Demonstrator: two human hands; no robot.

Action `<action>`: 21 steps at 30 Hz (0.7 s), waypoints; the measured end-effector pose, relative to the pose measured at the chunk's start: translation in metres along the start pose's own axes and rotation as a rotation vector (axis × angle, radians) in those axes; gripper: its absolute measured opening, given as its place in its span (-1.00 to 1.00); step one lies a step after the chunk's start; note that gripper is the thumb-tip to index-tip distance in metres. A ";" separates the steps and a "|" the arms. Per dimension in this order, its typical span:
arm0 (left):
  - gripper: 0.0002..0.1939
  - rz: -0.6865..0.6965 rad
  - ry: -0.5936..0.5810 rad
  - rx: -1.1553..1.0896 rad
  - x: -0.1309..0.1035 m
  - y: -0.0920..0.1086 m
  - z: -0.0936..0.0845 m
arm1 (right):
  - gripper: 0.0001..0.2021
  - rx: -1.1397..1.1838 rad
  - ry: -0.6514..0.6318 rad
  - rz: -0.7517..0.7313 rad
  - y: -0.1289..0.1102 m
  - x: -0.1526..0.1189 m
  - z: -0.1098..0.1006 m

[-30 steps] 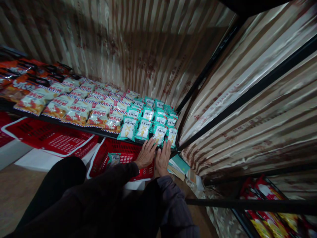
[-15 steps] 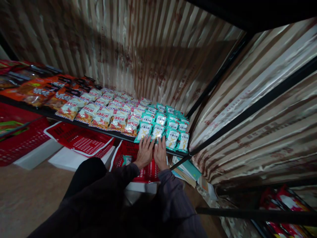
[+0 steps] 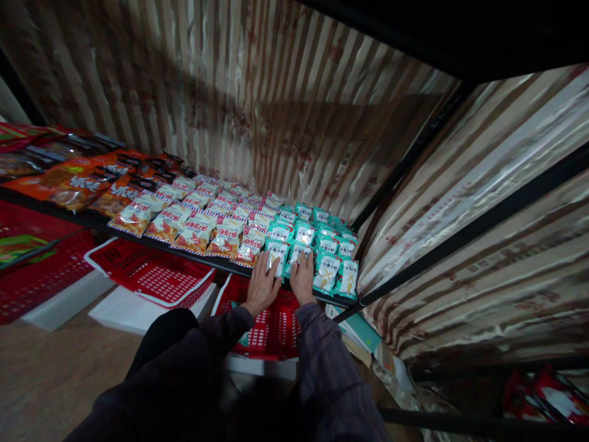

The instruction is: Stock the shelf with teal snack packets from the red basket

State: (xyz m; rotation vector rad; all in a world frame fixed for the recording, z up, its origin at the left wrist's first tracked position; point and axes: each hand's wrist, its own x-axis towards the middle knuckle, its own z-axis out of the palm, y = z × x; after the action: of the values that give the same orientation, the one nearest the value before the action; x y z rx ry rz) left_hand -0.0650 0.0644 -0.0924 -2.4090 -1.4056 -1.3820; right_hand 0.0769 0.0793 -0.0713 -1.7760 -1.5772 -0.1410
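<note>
My left hand [image 3: 263, 285] rests at the shelf's front edge, fingers stretched out over the lower part of a teal-and-white snack packet [image 3: 277, 249]. Just to its right, my right hand [image 3: 302, 280] lays spread fingers on the neighbouring teal snack packet [image 3: 294, 253]. Neither hand is closed round a packet. These packets stand in several rows at the right end of the black shelf [image 3: 338, 300]. Two more front-row packets, one of them a teal packet [image 3: 327, 272], lie right of my hands.
White-and-orange snack bags [image 3: 196, 232] and orange bags [image 3: 76, 187] fill the shelf leftward. Beneath it sit a red basket [image 3: 278, 325] and another red basket [image 3: 151, 270] on a white box [image 3: 122, 302]. A black post [image 3: 414, 156] and striped curtain [image 3: 294, 123] border the shelf.
My hands have moved apart: the left now lies over the leftmost front teal packet, the right over the one beside it. The view has shifted slightly.
</note>
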 end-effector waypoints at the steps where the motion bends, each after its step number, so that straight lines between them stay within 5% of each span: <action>1: -0.38 0.004 -0.003 0.003 0.000 -0.001 0.001 | -0.50 -0.011 0.006 0.004 -0.001 0.001 0.001; 10: -0.44 0.005 0.020 0.036 0.010 0.001 0.002 | -0.49 -0.016 0.044 0.009 -0.002 -0.002 0.008; 16: -0.57 0.131 -0.082 0.119 0.076 0.011 0.001 | -0.46 -0.041 0.031 -0.007 0.002 -0.003 0.011; 21: -0.64 0.252 -0.260 0.198 0.136 0.010 0.019 | -0.47 -0.139 0.054 -0.056 -0.001 0.005 0.009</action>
State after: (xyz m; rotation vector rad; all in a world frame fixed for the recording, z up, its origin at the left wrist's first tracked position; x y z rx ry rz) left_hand -0.0179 0.1602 -0.0050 -2.5902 -1.1633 -0.8584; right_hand 0.0739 0.0882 -0.0747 -1.8180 -1.6128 -0.3304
